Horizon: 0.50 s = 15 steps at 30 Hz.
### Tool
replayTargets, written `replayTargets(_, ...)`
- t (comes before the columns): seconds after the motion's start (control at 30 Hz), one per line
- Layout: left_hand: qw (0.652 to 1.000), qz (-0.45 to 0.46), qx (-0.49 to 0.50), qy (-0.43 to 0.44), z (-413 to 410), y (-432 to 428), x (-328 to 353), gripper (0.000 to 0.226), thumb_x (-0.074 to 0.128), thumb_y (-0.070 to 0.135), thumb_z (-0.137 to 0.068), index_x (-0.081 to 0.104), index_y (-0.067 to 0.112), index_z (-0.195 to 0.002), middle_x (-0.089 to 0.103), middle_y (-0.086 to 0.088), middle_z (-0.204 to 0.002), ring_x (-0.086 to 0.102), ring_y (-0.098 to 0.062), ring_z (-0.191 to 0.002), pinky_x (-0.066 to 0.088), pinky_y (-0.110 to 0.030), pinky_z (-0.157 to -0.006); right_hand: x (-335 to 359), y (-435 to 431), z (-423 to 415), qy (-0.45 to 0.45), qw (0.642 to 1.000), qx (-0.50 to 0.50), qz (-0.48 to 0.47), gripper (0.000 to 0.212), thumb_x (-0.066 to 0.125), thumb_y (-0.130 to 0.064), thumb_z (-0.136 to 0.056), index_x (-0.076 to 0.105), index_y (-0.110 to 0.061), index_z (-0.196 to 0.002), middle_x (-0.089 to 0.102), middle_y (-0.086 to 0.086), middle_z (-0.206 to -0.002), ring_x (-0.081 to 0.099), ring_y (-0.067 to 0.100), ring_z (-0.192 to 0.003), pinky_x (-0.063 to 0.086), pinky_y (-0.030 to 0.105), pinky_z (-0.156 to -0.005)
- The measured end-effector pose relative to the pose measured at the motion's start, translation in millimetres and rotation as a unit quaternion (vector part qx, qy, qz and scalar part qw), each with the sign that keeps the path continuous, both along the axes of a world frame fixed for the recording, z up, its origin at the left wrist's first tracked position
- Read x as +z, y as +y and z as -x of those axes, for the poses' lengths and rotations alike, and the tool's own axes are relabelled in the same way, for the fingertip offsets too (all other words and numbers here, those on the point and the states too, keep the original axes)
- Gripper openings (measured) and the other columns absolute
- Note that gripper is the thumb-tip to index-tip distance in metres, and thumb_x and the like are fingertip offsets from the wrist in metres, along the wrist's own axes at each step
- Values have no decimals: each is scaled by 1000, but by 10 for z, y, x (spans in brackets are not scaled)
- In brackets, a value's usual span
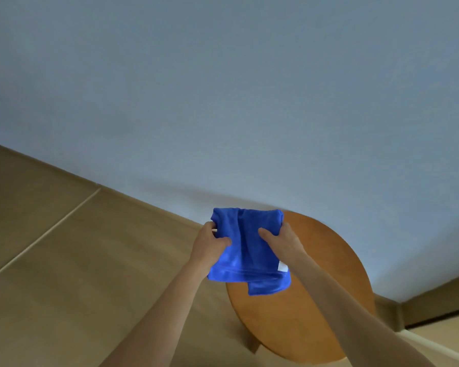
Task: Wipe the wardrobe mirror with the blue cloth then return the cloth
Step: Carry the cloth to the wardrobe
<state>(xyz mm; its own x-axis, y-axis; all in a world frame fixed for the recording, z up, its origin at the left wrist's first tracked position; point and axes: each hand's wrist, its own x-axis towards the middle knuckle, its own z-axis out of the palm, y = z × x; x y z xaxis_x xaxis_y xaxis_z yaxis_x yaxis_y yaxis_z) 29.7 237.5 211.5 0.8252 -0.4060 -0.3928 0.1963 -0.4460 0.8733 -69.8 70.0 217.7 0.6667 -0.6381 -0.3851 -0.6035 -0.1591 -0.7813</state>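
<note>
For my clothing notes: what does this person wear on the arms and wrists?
Nothing visible. The left forearm and right forearm are bare to the picture's edge: no sleeve, glove, watch or bracelet.

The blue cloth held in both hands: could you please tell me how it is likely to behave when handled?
Probably floppy: the blue cloth sags in folds between the left hand and the right hand, one corner drooping. Likely light, since mere pinches at its edges carry it. Its fuzzy surface should grip rather than slip.

Plush blue cloth; smooth wooden stool; matt wall
</note>
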Motion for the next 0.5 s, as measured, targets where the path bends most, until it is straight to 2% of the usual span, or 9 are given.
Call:
replayTargets(0.17, 999, 32, 26, -30, -224, 554, 111, 36, 67, 17, -94, 52, 18, -127, 67, -11, -114, 68, -29, -103, 57, -52, -94, 170, 491, -295, -21, 999, 46, 20, 26, 62, -35, -92, 60, -14, -108, 70, 10, -97, 67, 19, -85, 55, 45, -82)
replayTargets(0.23, 996, 50, 53, -56, -315, 804, 134, 38, 66, 24, -97, 48, 25, -131, 66, -9, -112, 67, -26, -101, 58, -46, -90, 243, 697, -438, -37, 997, 65, 13, 24, 62, -35, -92, 61, -17, -108, 70, 4, -97, 66, 19, -89, 57, 46, -87)
replayTargets(0.37, 986, 80, 121, -83, -456, 1284, 181, 40, 66, 32, -98, 45, 28, -132, 64, 11, -112, 64, -8, -99, 54, -30, -82, 344, 1101, -751, -68, 991, 113, -1, 24, 62, -32, -93, 58, -20, -114, 67, -4, -99, 65, 17, -92, 56, 42, -85)
replayTargets(0.43, 981, 80, 153, -87, -541, 1520, 216, 38, 67, 33, -97, 51, 22, -130, 68, 7, -111, 67, -11, -100, 56, -36, -85, 381, 1311, -933, -78, 987, 143, 7, 25, 63, -33, -93, 56, -20, -113, 65, -7, -98, 63, 13, -89, 54, 33, -75)
replayTargets(0.5, 978, 64, 178, -84, -623, 1752, 267, 28, 66, 35, -97, 60, 17, -119, 73, -5, -106, 71, -21, -97, 58, -46, -89, 419, 1522, -1122, -94, 981, 170, 5, 23, 64, -33, -92, 56, -23, -112, 65, -10, -96, 62, 8, -86, 49, 26, -66)
